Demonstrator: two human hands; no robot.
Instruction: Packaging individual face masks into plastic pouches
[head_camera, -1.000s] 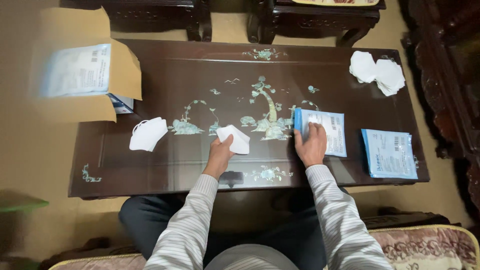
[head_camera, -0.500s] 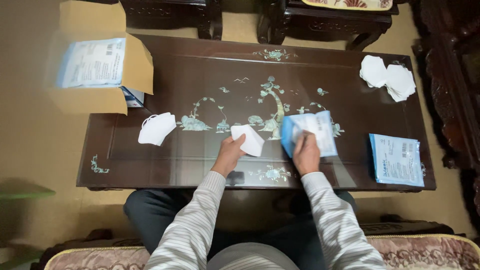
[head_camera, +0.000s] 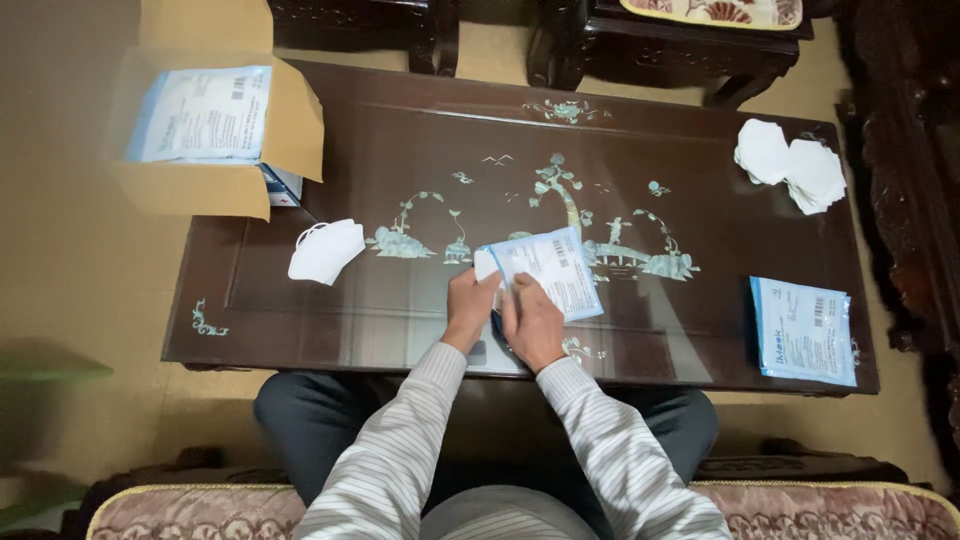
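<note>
Both hands have drawn together since the earlier frame, when they lay apart on the tabletop. Now the left hand (head_camera: 468, 305) pinches a folded white face mask (head_camera: 486, 264) at the mouth of a flat blue-and-white plastic pouch (head_camera: 548, 270), which the right hand (head_camera: 532, 322) grips by its near edge, just above the dark lacquered table with shell inlay (head_camera: 400, 130). An open brown cardboard box (head_camera: 215, 190) sits at the table's far left corner, with a flat blue-edged white packet (head_camera: 200, 112) lying on top inside. 1 loose white mask (head_camera: 325, 250) lies left of the hands. A stack of white masks (head_camera: 792, 172) sits far right; another blue-and-white pouch (head_camera: 803, 330) lies at the near right edge.
</note>
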